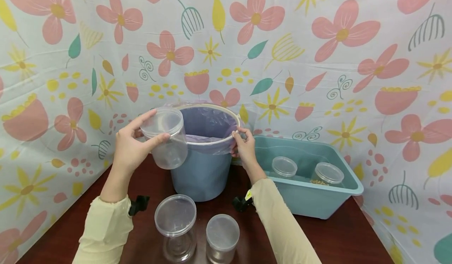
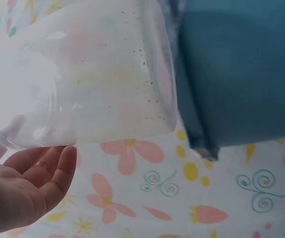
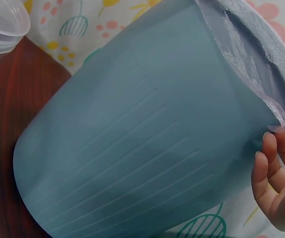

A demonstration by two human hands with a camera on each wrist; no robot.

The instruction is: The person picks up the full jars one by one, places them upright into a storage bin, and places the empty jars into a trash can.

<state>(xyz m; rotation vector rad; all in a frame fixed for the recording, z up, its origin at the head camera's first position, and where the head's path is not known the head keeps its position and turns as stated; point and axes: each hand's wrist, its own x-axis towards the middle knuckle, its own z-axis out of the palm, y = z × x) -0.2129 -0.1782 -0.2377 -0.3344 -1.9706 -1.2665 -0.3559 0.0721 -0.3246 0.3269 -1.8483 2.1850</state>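
Observation:
My left hand (image 1: 132,142) grips a clear plastic jar (image 1: 171,150) around its upper part, held upright at the left of the blue trash bin (image 1: 201,177). Small dark specks dot the jar's wall near its base in the left wrist view. At the bin's right rim, my right hand (image 1: 245,148) pinches the edge of the thin purple trash bag (image 3: 281,116) that lines the bin and folds over its rim. In the right wrist view, thumb and fingertips meet at the bag's edge.
A larger lidded clear jar (image 1: 173,217) and a smaller lidded jar (image 1: 222,232) stand in front of the bin on the dark wooden table (image 1: 141,232). To the right, a teal tub (image 1: 303,197) holds two lidded jars, one with tan bits in it. Floral cloth (image 1: 212,28) hangs behind.

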